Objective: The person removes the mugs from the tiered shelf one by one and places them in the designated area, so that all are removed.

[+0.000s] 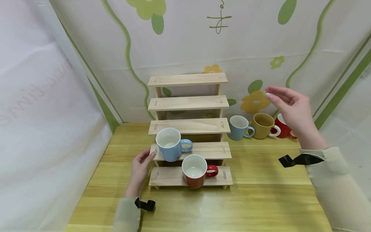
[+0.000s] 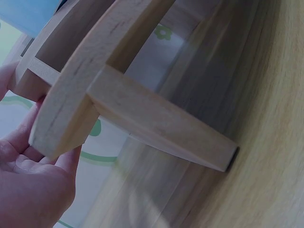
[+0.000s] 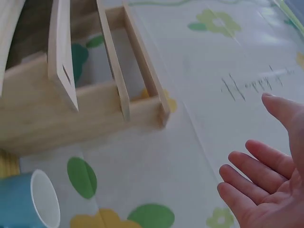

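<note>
A stepped wooden shelf (image 1: 188, 126) stands in the middle of the table. My left hand (image 1: 140, 167) holds its left side at the second step from the bottom, thumb on the board's end in the head view. In the left wrist view, fingers (image 2: 21, 135) reach in around the board ends. On that second step sits a light blue mug (image 1: 171, 152), handle to the right. One step lower is a red mug (image 1: 195, 181) with a white inside, also upright. Raised in the air on the right, my right hand (image 1: 294, 111) holds nothing, its fingers extended.
Right of the shelf, a blue mug (image 1: 237, 131), a mustard mug (image 1: 260, 131) with a white handle and a red mug (image 1: 282, 129), partly behind the right hand, stand in a row. A printed white cloth (image 1: 185, 48) hangs behind the wooden table (image 1: 258, 199).
</note>
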Demonstrator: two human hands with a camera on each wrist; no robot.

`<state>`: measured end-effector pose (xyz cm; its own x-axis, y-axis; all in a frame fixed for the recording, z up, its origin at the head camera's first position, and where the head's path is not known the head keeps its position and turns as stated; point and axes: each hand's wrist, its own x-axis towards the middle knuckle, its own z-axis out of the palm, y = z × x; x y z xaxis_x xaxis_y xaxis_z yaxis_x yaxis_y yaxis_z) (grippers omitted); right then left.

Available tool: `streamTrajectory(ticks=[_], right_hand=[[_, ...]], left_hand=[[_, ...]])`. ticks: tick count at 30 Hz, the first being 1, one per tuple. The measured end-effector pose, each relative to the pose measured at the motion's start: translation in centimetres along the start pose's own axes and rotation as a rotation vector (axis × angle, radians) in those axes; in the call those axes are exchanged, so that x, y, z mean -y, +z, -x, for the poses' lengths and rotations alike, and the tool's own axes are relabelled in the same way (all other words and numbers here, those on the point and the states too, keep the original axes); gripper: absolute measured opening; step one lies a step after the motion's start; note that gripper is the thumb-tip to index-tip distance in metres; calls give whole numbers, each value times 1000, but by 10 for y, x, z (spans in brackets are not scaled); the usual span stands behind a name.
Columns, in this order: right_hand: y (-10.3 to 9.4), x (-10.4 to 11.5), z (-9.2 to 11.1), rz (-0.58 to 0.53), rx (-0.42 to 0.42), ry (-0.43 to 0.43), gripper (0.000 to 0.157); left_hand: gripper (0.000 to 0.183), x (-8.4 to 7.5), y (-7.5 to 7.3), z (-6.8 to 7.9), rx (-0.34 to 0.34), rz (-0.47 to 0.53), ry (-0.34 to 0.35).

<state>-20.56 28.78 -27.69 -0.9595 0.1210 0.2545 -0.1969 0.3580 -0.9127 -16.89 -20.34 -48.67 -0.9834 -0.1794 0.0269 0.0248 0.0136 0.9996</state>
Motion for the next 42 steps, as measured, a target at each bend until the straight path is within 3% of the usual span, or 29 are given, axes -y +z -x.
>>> streamTrajectory(ticks=[9,23,31,42], right_hand=[[48,7,18,28,168,-125,46],[121,2,44,-122,462,-131,41],[150,-7,55,-204,521,-89,42],[178,-14,61,-237,570,-78,43]], left_hand=[[40,0,1,0,3,0,5],[39,-3,1,4,-3,12,-7],[39,-3,1,2,1,7,-6],[38,-4,2,3,-11,-3,-8]])
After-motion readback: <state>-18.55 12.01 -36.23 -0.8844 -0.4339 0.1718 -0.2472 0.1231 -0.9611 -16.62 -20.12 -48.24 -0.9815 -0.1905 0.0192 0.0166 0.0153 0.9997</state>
